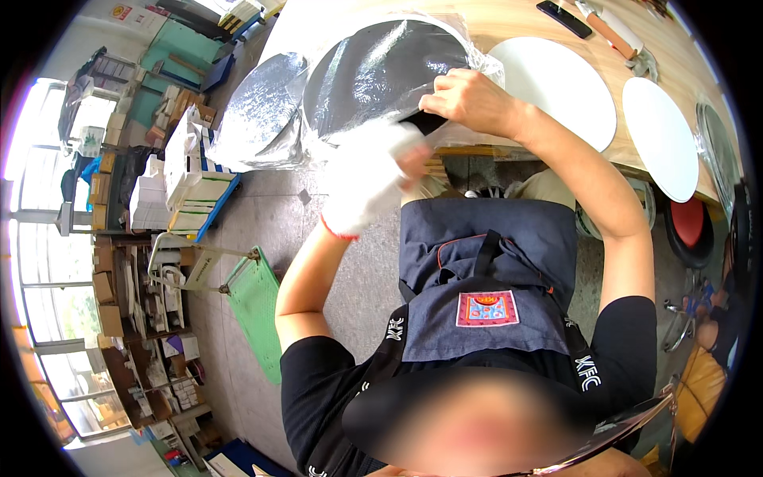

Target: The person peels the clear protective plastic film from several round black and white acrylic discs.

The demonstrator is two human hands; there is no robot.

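A large black round board (381,75) lies at the table's front edge, covered in shiny, wrinkled clear plastic film (483,62). My bare right hand (469,99) is at the board's right edge, its fingers closed in a pinch on the film there. Over the board's near edge is my left hand (369,175), in a white glove with a red cuff. Motion blurs its fingers, so whether they hold anything is unclear. Left of the black board lies another film-covered round board (262,107), dark and reflective.
To the right lie a white round board (556,91) and a white oval-looking one (660,139). A phone (564,19) and a tape dispenser (620,36) sit farther back. A green platform cart (256,314) stands on the floor at left, a red-seated stool (688,230) at right.
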